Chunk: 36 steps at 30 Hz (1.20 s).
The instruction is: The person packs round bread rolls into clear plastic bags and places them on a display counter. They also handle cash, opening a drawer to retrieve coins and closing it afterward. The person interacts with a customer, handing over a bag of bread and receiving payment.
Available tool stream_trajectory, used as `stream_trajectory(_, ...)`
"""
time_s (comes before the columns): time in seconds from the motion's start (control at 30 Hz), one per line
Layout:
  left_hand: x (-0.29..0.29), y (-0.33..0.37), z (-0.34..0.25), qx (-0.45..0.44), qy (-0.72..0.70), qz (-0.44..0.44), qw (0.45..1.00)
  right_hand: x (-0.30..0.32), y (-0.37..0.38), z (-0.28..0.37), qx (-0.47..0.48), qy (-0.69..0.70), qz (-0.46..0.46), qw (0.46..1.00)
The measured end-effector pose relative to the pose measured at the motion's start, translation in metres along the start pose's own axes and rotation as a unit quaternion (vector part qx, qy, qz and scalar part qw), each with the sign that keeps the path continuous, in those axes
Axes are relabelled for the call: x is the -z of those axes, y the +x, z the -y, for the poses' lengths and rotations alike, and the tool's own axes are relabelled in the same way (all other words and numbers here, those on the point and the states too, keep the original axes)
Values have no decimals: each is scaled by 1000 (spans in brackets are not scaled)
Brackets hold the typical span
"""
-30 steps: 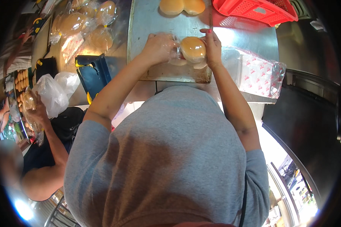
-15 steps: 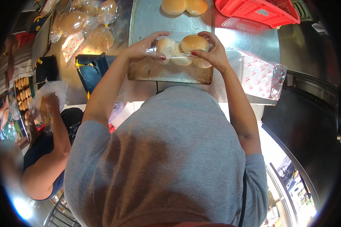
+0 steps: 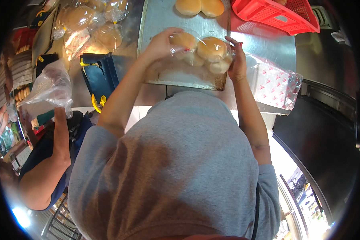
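Note:
A clear plastic bag of several round, golden-topped buns (image 3: 212, 49) is held over the near part of a metal baking tray (image 3: 156, 77). My left hand (image 3: 163, 43) grips the bag's left side, its fingertips partly hidden behind the buns. On the right side my right hand (image 3: 237, 61) closes around the bag's edge, thumb and fingers close together. Paler undersides of lower buns show beneath the two browned tops. Beyond my hands, two joined unwrapped buns (image 3: 200, 7) lie on the tray's far part.
A red plastic basket (image 3: 268, 18) stands at far right. Near it lies a pack of printed wrappers (image 3: 274, 86). On the left are bagged buns (image 3: 82, 18) and a dark blue and yellow bag-sealing device (image 3: 99, 72). A co-worker handles a clear plastic bag (image 3: 54, 86).
The left bun has turned browned side up inside the bag, and the bag sits slightly farther right. My right fingers have shifted to its edge. The co-worker's bag has moved up.

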<state>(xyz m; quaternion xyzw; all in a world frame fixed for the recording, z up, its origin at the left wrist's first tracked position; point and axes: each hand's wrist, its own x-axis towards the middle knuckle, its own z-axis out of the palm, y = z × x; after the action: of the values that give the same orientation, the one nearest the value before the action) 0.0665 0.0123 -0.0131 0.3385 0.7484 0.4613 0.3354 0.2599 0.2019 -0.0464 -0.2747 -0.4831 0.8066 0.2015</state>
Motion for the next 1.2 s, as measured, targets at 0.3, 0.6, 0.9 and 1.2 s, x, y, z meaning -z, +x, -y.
stream_trajectory(0.3, -1, 6, -6, 121, -65, 20, 990, -2, -12, 15, 15, -30, 92, 995)
stream_trajectory(0.6, -13, -20, -39, 4, -130, 59, 990, -11, -25, 8, -14, 44, 15, 999)
stream_trajectory(0.9, -17, 16, -17, 65, -83, 96, 990, -40, 7, 50, 187, -585, 6, 789)
stream_trajectory(1.2, -20, 23, -31, 101, -79, 78, 989, -68, 45, 32, 75, -352, 58, 931)
